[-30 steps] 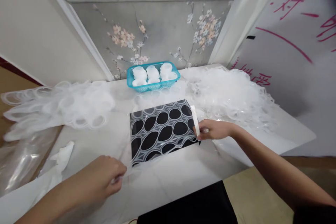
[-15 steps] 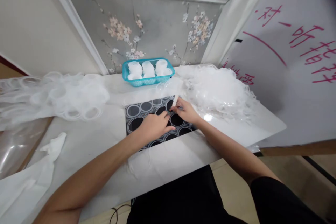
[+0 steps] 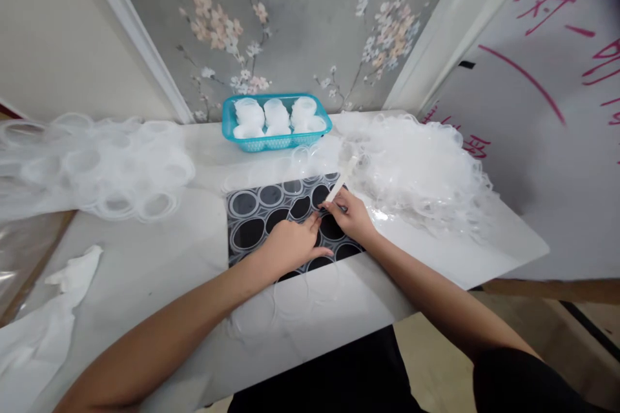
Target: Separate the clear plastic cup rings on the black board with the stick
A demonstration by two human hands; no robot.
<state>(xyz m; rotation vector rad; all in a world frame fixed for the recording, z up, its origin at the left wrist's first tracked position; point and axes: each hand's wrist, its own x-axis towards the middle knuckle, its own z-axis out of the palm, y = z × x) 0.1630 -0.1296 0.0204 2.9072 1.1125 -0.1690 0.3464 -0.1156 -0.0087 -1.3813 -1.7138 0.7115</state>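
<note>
A dark sheet (image 3: 248, 233) patterned with rows of pale-edged round shapes lies on the table in front of me. My left hand (image 3: 293, 244) rests on it palm down, fingers spread and holding nothing, the fingertips close to my other hand. Pinched in my right hand (image 3: 352, 215) is a slim white stick (image 3: 343, 179), slanting up to the right over the sheet's right part. Its lower end is hidden by my fingers, so I cannot tell what kind of tool it is. Thin clear ring-edged film (image 3: 290, 300) sticks out below the sheet's near edge.
Stacks of white discs stand in a turquoise basket (image 3: 227, 128) against the wall. Heaps of translucent film with round holes lie to the right (image 3: 411, 164) and left (image 3: 109, 164). Crumpled white material (image 3: 72, 284) is at the near left. A whiteboard (image 3: 533, 161) with red writing stands on the right.
The view has tilted down and come slightly closer. The white stick leans further to the right in my right hand. My left hand stays flat on the sheet.
</note>
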